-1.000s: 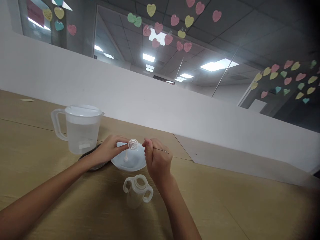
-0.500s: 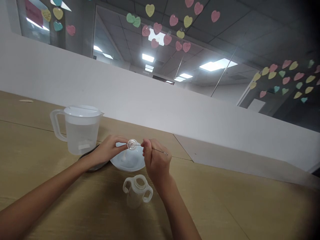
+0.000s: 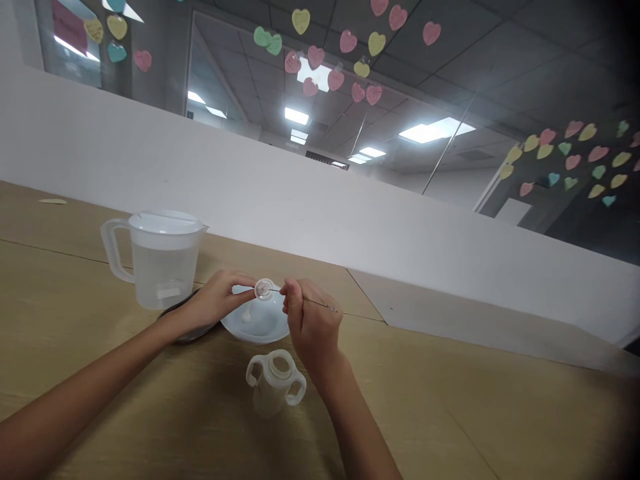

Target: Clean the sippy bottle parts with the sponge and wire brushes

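My left hand (image 3: 225, 293) pinches a small round translucent piece (image 3: 263, 289), possibly a bottle teat, between thumb and fingers. My right hand (image 3: 313, 320) grips a thin twisted-wire brush (image 3: 320, 303); its tip meets the round piece, and whether bristles sit inside it is too small to tell. Both hands are above a pale bowl (image 3: 260, 327), in which a small whitish spot shows at the left. Nearer to me stands an uncapped translucent baby bottle (image 3: 271, 397) with two handles, upright on the table.
A clear lidded pitcher (image 3: 165, 277) holding liquid stands behind my left forearm. A dark round object (image 3: 195, 335) lies partly under that forearm. The wooden table (image 3: 450, 413) ends at a white low wall (image 3: 300, 207), with glass and heart-shaped notes above.
The brush has shifted very slightly in my right hand, and the whitish spot in the bowl looks different. Both hands stay almost in the same place.
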Demonstrator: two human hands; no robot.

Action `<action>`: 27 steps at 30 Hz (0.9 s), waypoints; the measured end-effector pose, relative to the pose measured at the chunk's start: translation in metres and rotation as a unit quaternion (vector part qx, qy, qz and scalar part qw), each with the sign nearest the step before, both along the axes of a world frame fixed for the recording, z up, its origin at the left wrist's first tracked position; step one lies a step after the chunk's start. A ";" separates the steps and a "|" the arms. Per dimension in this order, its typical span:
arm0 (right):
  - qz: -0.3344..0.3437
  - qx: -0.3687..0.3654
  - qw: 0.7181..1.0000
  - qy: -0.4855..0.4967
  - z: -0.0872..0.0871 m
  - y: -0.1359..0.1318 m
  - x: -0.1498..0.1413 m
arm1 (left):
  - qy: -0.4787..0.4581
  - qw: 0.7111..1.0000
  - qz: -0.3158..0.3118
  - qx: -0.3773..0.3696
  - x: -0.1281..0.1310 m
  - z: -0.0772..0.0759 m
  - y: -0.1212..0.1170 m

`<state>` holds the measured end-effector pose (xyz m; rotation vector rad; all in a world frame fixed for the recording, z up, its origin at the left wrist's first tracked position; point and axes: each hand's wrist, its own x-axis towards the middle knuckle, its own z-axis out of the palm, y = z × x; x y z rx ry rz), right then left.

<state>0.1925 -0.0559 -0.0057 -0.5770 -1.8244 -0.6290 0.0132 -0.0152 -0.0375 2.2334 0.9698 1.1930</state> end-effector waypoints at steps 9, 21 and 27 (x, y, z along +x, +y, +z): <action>-0.003 0.008 1.000 -0.008 0.001 0.001 0.001 | 0.004 1.000 0.010 0.008 0.000 -0.001 0.000; -0.011 0.020 1.000 -0.014 0.002 0.000 0.002 | 0.000 1.000 0.006 0.004 0.000 -0.002 0.001; -0.013 0.013 1.000 -0.008 0.001 0.001 0.002 | 0.001 1.000 0.013 -0.001 -0.001 -0.003 0.001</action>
